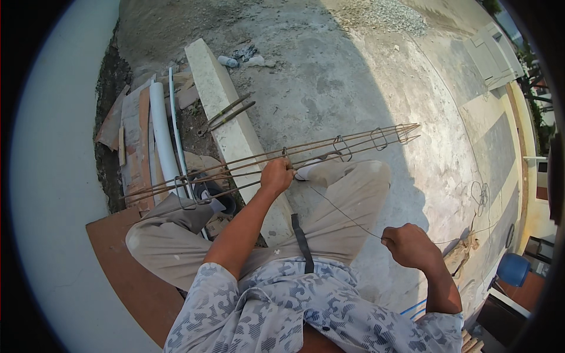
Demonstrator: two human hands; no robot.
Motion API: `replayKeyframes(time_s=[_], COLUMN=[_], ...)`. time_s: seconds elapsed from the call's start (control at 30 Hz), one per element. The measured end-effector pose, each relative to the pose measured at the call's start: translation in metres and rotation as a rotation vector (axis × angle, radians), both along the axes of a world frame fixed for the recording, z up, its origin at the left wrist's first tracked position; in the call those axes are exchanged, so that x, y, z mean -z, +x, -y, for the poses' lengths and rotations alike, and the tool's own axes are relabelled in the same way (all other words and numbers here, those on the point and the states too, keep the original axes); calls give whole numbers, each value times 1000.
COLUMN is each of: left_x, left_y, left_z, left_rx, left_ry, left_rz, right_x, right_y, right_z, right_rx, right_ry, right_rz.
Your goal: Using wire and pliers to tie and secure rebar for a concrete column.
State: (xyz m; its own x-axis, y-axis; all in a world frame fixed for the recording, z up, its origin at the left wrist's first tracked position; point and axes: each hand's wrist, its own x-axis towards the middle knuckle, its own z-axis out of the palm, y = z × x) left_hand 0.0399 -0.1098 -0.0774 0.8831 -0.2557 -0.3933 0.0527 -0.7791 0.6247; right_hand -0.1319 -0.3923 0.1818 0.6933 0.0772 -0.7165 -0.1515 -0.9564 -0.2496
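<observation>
A long cage of rusty steel bars (353, 143) with several square stirrups lies across my knees, running from lower left to upper right. My left hand (275, 175) is closed around the bars near the cage's middle. My right hand (410, 245) is closed on a thin tie wire (347, 216) that stretches from it up toward the left hand. I sit with both legs in beige trousers (344, 203) spread under the cage.
A concrete beam (226, 115) lies on the ground ahead, with loose bars (226, 115) resting on it. White pipes (162, 132) and wooden boards (132, 126) are piled at left. A brown board (126, 265) lies under me. A wire coil (481, 194) and a blue stool (513, 269) are at right.
</observation>
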Motion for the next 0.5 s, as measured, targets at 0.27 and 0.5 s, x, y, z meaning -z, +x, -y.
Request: replayKeyframes(time_s=[0.27, 0.5], left_x=[14, 31], left_y=[-2, 9], left_z=[-6, -19], left_rx=[41, 53], left_ry=[-35, -182], left_rz=[40, -134], right_x=[118, 236], right_y=[50, 124], right_z=[-81, -140], right_rx=[308, 279], right_ry=[390, 263], right_rz=[419, 571])
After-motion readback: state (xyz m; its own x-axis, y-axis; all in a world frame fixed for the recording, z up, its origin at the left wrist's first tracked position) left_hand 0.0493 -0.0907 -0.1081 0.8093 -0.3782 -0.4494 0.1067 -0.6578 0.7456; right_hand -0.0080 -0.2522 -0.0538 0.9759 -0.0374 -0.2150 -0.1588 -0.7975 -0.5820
